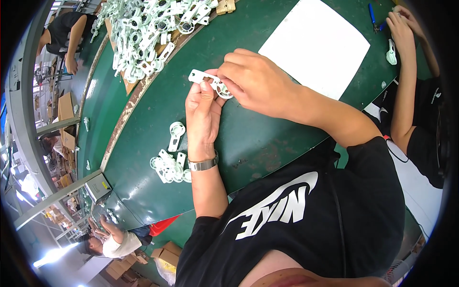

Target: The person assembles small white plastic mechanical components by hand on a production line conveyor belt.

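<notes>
Between my two hands is a white plastic part [199,76] with a slotted flat arm and a round spoked ring at one end. The thumb and fingers of my left hand [203,103] pinch it from below, near the middle of the arm. My right hand [251,81] bends over the ring end, its fingertips pressed to the ring; whether they hold anything small there is hidden. Left of my left wrist lies a single similar white part [176,136], and nearer me a small heap of such parts [169,167].
A large pile of white parts [143,38] lies at the far left beside the worn table edging [122,112]. A white sheet [315,48] covers the green table beyond my right arm. At the right, a co-worker's arm [404,62] reaches near blue-handled pliers [373,19].
</notes>
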### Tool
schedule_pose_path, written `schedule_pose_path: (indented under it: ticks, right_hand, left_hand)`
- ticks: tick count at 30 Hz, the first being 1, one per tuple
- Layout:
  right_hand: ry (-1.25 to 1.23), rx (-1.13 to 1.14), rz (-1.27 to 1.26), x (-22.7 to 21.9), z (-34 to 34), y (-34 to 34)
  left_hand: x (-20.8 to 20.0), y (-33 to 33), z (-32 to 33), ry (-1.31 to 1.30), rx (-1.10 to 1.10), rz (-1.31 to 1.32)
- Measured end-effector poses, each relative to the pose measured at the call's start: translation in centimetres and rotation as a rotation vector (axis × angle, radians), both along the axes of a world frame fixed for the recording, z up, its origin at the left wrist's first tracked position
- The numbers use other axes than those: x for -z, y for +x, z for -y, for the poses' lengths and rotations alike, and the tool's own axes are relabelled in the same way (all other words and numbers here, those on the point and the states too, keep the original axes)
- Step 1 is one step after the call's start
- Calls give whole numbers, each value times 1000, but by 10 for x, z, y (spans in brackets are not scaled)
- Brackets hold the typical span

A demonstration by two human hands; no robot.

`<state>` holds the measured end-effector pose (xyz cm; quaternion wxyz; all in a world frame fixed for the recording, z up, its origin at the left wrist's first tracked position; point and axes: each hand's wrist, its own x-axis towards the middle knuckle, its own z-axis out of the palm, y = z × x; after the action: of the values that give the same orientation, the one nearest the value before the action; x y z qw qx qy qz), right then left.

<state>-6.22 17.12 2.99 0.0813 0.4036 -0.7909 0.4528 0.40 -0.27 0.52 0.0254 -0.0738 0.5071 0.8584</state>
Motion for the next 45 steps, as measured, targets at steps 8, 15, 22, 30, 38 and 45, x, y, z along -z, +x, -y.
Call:
schedule_pose_path:
  ticks: [8, 15, 22, 30, 38, 45]
  right_hand:
    - [-4, 8, 75, -6, -1, 2]
    - [-41, 64, 126, -8, -1, 7]
    - [-60, 59, 224, -11, -1, 7]
    - [-65, 50, 216, -7, 1, 3]
    - [-51, 37, 126, -5, 0, 0]
    - [-134, 20, 120, 1, 3, 11]
  left_hand:
    - [2, -1, 2, 14, 17, -16]
    - [-2, -2, 0, 22, 12, -25]
    - [-5, 1, -2, 19, -7, -16]
    - [-2, -3, 0, 26, 15, -10]
    - [0, -3, 0, 36, 21, -3]
    - [1, 6, 1, 61, 19, 18]
